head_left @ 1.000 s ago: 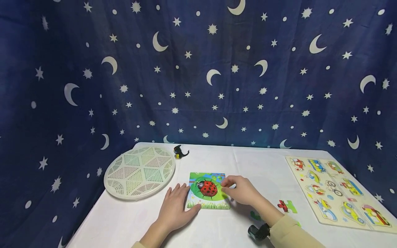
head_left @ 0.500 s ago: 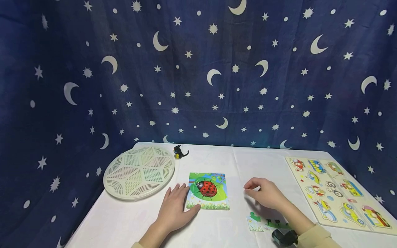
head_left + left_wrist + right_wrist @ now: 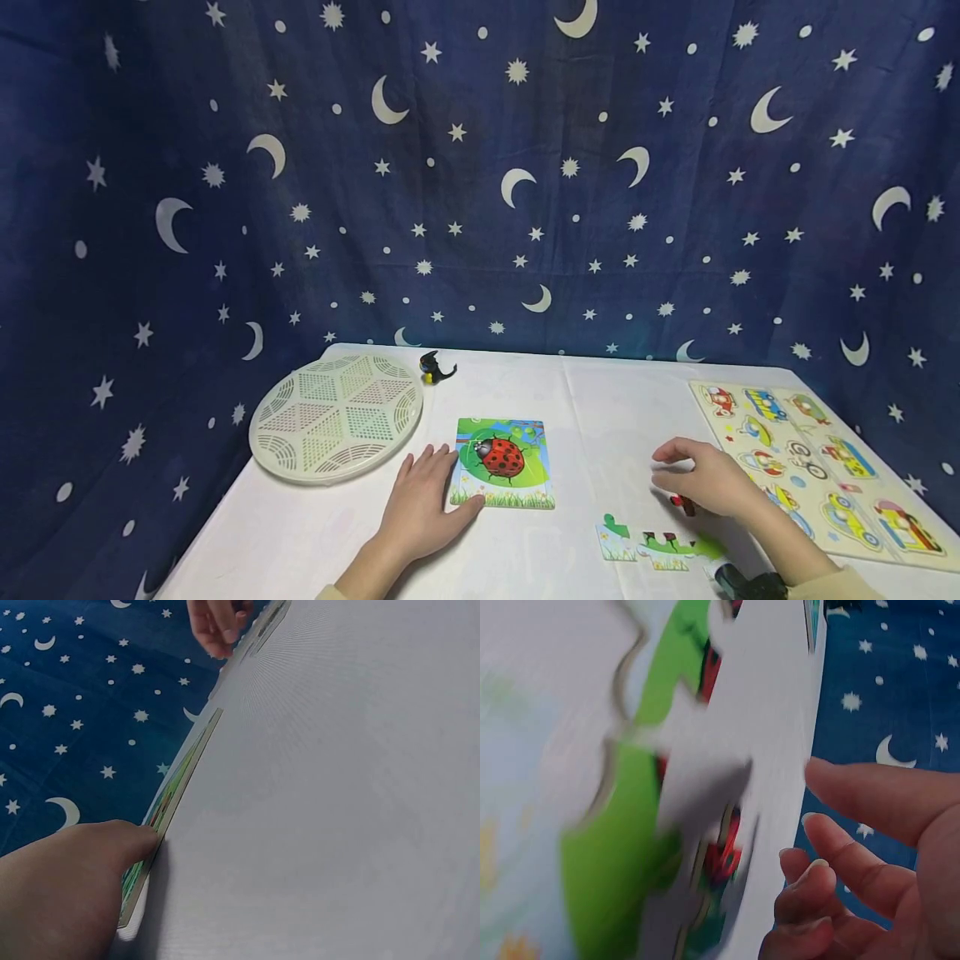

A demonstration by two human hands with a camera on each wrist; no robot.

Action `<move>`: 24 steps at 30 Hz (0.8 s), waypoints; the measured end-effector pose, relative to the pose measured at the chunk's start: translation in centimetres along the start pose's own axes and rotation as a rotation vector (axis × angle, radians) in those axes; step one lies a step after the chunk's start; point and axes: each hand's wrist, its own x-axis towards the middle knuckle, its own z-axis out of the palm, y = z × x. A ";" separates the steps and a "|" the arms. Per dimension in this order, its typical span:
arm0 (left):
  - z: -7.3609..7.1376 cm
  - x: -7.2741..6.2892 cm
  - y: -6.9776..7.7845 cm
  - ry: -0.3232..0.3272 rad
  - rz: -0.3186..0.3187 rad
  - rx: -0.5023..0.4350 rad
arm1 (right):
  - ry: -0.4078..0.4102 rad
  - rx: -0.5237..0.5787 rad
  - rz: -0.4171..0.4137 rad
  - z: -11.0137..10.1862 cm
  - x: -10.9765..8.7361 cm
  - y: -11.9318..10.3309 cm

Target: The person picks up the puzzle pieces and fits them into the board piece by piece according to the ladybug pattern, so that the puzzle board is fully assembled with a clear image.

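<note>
Currently, left hand spread, touching ladybug puzzle, right hand half-spread, near loose pieces.

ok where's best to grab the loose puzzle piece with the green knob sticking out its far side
Probably pinch the puzzle piece by its green knob, coming from above and the far side: it lies flat, the knob juts clear, and a neighbouring piece sits close by its right edge.

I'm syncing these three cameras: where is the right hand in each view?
Head: right hand right of centre, lower half.
Left wrist: right hand at top, slightly left.
Right wrist: right hand at lower right.
Shared landmark: star-and-moon curtain.
</note>
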 end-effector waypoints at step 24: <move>0.1 -0.1 0.0 0.003 0.004 0.003 | -0.039 -0.150 0.185 -1.1 -2.4 2.9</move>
